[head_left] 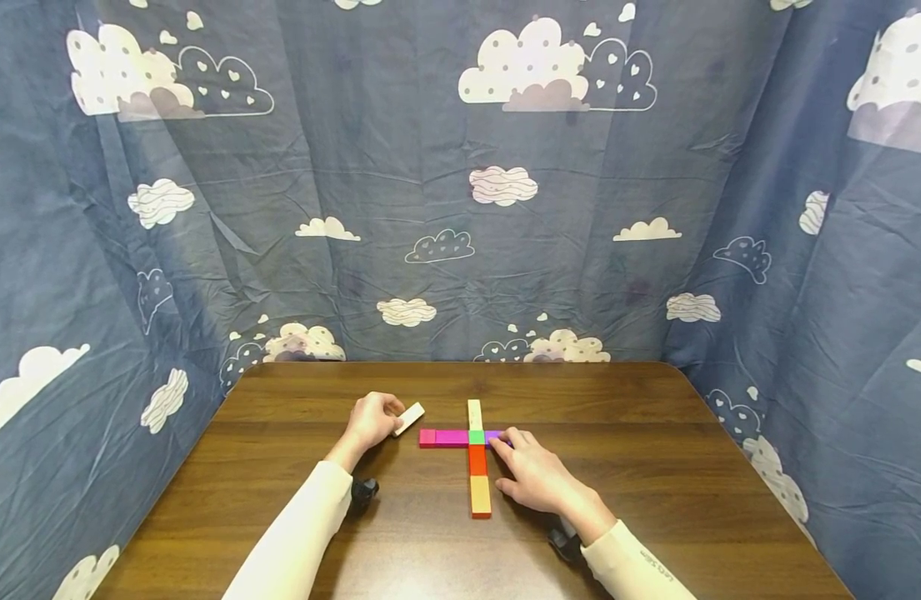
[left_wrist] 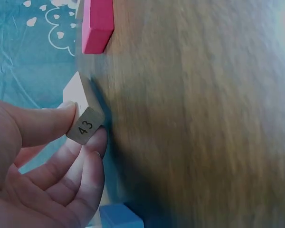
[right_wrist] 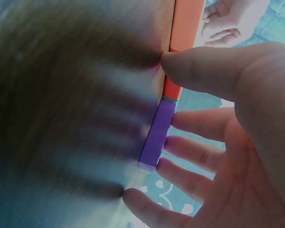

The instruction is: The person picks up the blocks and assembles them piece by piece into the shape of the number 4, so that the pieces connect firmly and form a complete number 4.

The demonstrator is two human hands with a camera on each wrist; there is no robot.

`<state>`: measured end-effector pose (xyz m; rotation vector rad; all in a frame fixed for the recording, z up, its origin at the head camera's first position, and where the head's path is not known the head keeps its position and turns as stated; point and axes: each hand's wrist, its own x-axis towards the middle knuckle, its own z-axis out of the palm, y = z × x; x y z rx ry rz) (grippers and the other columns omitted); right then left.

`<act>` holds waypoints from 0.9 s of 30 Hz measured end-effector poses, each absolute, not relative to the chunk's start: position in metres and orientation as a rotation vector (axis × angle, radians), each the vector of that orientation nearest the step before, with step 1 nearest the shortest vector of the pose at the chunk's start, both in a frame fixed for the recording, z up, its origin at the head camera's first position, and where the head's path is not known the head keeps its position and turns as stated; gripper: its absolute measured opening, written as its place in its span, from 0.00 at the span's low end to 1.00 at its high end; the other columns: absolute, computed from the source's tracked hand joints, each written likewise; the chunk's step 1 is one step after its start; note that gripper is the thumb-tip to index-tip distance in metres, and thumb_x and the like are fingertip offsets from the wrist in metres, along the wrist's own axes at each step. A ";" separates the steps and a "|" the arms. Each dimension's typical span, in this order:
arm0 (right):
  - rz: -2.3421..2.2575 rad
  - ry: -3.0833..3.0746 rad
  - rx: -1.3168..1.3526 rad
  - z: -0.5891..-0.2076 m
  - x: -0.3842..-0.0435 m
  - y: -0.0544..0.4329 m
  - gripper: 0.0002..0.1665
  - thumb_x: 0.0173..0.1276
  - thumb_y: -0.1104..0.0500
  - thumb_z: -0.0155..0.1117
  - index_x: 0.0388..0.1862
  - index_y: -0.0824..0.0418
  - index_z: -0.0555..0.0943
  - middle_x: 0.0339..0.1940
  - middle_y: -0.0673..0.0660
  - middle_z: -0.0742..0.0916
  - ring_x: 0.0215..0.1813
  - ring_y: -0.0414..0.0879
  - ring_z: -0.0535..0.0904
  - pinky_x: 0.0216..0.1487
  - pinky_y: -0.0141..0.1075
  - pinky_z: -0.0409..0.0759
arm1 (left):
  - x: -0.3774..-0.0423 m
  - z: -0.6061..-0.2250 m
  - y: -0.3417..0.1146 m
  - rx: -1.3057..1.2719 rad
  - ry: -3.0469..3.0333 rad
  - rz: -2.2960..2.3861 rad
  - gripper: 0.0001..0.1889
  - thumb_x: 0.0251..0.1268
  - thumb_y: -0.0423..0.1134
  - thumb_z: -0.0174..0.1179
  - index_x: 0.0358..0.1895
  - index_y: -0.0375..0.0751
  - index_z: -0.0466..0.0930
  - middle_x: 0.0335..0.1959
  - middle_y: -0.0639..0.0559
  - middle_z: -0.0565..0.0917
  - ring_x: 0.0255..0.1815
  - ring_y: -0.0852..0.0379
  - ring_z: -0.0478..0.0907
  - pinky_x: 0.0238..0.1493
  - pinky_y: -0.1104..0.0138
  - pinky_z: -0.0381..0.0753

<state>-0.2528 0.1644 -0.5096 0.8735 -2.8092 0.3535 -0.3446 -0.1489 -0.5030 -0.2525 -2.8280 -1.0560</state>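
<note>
My left hand (head_left: 373, 419) pinches a plain wooden block (left_wrist: 83, 104) between thumb and fingers; its near end is marked 43. That block tilts to the left of a cross of coloured blocks. My right hand (head_left: 538, 477) lies over the cross's right arm. Its middle fingertips touch the side of the purple block (right_wrist: 158, 135), and its thumb is down beside the red block (head_left: 478, 460). At the cross's centre is a green block (head_left: 477, 437). Magenta (head_left: 452, 438) and pink (head_left: 427, 438) blocks extend left, a pale block (head_left: 474, 412) away from me, an orange block (head_left: 480, 493) towards me.
A blue block (left_wrist: 121, 216) shows just below the left hand in the left wrist view. The brown wooden table (head_left: 618, 408) ends at a cloud-patterned curtain (head_left: 445, 167) behind and at both sides. Dark wrist cameras hang under both wrists.
</note>
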 end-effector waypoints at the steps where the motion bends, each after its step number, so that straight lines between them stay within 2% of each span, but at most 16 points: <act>1: 0.352 -2.811 0.875 -0.510 -0.253 0.164 0.39 0.60 0.53 0.75 0.68 0.67 0.75 0.57 0.60 0.77 0.65 0.58 0.72 0.56 0.53 0.78 | -0.345 -0.504 -0.148 -0.235 -2.828 -1.066 0.09 0.52 0.32 0.73 0.38 0.42 0.89 0.28 0.56 0.87 0.34 0.58 0.83 0.46 0.54 0.76; 8: 0.341 -2.819 0.863 -0.508 -0.252 0.165 0.39 0.60 0.53 0.75 0.68 0.66 0.75 0.56 0.60 0.77 0.65 0.57 0.72 0.57 0.53 0.78 | -0.347 -0.504 -0.140 -0.199 -2.787 -1.110 0.08 0.50 0.32 0.72 0.36 0.41 0.89 0.28 0.55 0.87 0.33 0.57 0.83 0.41 0.57 0.76; 16: 0.359 -2.822 0.868 -0.507 -0.251 0.166 0.40 0.60 0.53 0.75 0.68 0.67 0.75 0.57 0.60 0.77 0.65 0.58 0.72 0.57 0.54 0.77 | -0.344 -0.501 -0.126 -0.189 -2.735 -1.122 0.07 0.48 0.32 0.72 0.34 0.39 0.89 0.22 0.57 0.85 0.27 0.58 0.78 0.33 0.62 0.74; 27: 0.373 -2.810 0.875 -0.509 -0.251 0.165 0.40 0.59 0.54 0.75 0.69 0.66 0.75 0.58 0.60 0.77 0.64 0.57 0.72 0.56 0.54 0.78 | -0.353 -0.507 -0.113 -0.105 -2.769 -1.048 0.06 0.49 0.34 0.74 0.32 0.43 0.90 0.31 0.50 0.87 0.36 0.49 0.81 0.40 0.57 0.77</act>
